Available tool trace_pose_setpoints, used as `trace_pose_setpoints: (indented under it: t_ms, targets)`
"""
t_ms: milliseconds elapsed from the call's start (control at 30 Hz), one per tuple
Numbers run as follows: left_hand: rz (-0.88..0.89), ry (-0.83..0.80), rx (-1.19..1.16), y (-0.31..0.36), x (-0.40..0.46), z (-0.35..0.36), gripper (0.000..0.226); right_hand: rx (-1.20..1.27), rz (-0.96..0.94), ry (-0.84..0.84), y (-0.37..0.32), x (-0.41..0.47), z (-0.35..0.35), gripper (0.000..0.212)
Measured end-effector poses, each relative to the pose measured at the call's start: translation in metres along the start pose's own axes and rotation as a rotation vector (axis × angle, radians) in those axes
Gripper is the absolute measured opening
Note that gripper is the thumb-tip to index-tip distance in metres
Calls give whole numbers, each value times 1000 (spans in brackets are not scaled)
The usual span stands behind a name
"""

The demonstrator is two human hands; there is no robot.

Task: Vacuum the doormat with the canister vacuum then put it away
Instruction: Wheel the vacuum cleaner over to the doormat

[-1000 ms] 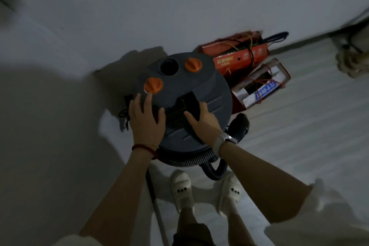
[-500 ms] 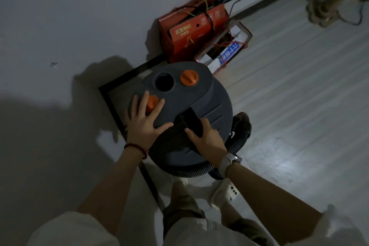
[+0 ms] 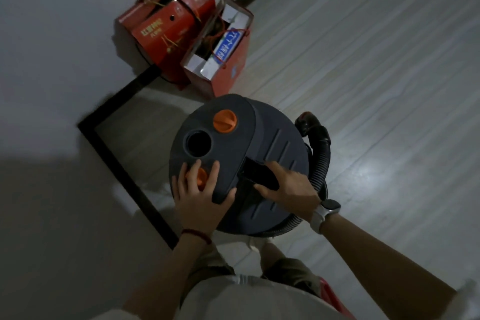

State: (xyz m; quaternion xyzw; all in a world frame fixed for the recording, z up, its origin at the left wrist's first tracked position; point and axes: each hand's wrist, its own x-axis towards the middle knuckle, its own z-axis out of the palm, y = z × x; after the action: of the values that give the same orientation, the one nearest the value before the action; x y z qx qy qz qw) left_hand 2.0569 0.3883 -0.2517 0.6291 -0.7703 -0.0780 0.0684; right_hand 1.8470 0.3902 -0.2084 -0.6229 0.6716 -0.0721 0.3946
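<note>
Gold lettering on red cardboard box [image 3: 166,34] and white characters on blue label [image 3: 225,45]: too blurred to read.

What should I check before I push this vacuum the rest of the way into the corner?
1. Left hand flat on the canister vacuum lid: ok.
2. Right hand at the handle recess; whether it has a firm hold: cannot tell.
3. Hose wrapped close around the body: ok.
4. Red boxes stand close by the wall ahead: not ok.
5. Power cord stowed: cannot tell.
</note>
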Motion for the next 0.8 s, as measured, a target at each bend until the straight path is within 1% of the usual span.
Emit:
trace_pose_setpoints:
  t_ms: [100, 267, 333, 500, 567, 667, 733, 800]
  targets:
    - [-7, -7, -6, 40, -10, 9, 58, -20, -1, 31, 31, -16, -18, 53]
    - [63, 15, -69, 95, -8, 18, 56, -3, 46, 103, 73, -42, -44, 52]
    - [125, -16, -88, 115, -1, 20, 56, 24, 98, 143, 89, -54, -51, 51]
    - [366, -108, -92, 157, 27, 33, 61, 140, 275, 289, 125, -87, -61, 48]
    - [483, -150, -96, 175, 41, 38, 61, 207, 356, 349, 136, -100, -61, 48]
    - [689, -237, -97, 209, 66, 46, 62, 334, 468, 491, 149, -121, -59, 47]
    - [824, -310, -60, 234, 85, 51, 63, 417, 557, 581, 154, -130, -56, 45]
    - [967, -385, 30, 266, 104, 51, 66, 510, 650, 667, 159, -135, -55, 42]
